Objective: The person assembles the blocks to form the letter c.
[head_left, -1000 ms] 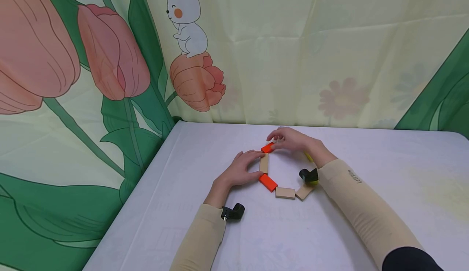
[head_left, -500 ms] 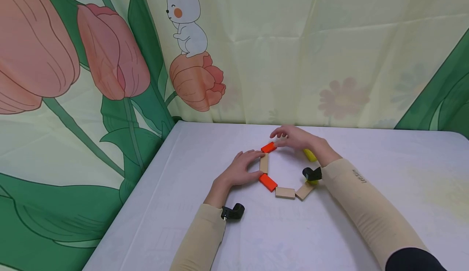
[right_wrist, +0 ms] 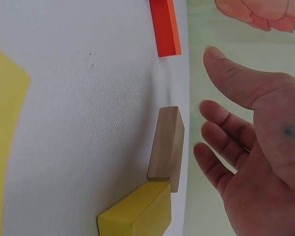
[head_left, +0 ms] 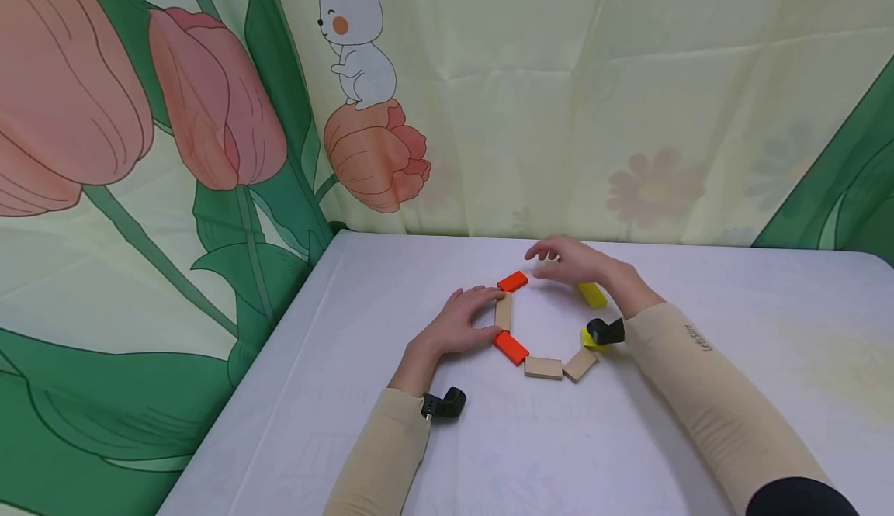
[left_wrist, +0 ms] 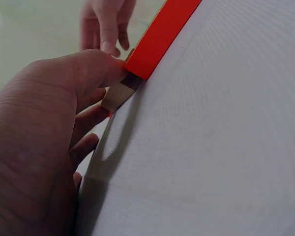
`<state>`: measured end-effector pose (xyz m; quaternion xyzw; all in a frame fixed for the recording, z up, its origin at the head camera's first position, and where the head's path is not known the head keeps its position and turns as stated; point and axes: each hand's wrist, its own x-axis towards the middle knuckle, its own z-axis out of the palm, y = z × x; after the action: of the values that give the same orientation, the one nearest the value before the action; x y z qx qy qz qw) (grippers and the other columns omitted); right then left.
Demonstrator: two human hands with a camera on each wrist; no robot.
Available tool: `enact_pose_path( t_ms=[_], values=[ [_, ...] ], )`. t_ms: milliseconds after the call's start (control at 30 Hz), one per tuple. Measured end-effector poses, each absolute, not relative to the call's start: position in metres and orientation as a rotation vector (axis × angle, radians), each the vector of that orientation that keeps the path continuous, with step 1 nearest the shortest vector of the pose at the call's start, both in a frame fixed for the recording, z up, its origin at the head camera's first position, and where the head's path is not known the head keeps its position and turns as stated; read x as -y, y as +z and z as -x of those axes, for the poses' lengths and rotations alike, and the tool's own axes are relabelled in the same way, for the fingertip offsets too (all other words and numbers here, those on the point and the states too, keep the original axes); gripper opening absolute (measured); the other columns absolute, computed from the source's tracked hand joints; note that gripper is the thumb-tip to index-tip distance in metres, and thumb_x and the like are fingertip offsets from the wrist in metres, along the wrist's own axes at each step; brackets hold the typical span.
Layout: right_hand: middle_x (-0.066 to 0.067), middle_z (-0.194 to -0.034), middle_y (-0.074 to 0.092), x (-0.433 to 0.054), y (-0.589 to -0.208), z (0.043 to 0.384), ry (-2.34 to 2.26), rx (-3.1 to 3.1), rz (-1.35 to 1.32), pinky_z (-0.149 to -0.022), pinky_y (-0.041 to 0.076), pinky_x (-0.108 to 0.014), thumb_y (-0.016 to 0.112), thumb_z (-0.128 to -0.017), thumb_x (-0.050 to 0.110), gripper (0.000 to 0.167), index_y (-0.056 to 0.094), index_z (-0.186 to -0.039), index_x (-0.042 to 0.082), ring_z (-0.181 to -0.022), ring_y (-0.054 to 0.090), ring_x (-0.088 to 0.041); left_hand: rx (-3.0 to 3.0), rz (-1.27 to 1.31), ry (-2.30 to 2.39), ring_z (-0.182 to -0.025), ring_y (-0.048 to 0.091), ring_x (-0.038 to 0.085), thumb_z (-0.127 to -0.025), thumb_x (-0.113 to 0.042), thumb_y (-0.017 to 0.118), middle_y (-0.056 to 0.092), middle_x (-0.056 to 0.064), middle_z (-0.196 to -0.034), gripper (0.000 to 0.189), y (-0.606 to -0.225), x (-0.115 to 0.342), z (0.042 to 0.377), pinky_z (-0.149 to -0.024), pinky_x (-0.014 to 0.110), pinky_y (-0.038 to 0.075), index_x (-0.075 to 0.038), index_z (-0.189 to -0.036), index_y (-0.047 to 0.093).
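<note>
My left hand holds a plain wooden block on the table, thumb at its near end and index finger at its far end. A red block meets its near end, and another red block lies at its far end. My right hand hovers right of that far red block, fingers loosely bent, holding nothing. In the right wrist view a wooden block touches a yellow block; the right hand hides this wooden block in the head view.
The blocks form a ring with a gap at the far side. Two wooden blocks lie along the near side, and a second yellow block is partly covered by the right wrist camera. A printed curtain hangs behind the white table.
My right hand has let go of the far red block and drawn back to the right, uncovering more of the yellow blocks. The left hand has stayed in place.
</note>
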<state>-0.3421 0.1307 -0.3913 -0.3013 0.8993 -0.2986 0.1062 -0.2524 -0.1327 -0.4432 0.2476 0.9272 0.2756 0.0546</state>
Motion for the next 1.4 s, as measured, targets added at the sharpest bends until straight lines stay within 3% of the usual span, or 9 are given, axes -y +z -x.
enact_pose_path(
  t_ms=[1400],
  values=[
    [-0.020,-0.119,0.059,-0.158,-0.394,0.336,-0.870,-2.639,0.761,-0.095,0.049,-0.051,0.069,-0.097,0.018,0.041,0.060,-0.131,-0.003,-0.107,0.054,-0.035,-2.820,-0.762,0.831,-0.146,0.031,0.019,-0.095,-0.033,0.064,0.046,-0.001,-0.154,0.059,-0.444,0.133,0.252,-0.122,0.044,0.011,-0.020,-0.151,0.049]
  ],
)
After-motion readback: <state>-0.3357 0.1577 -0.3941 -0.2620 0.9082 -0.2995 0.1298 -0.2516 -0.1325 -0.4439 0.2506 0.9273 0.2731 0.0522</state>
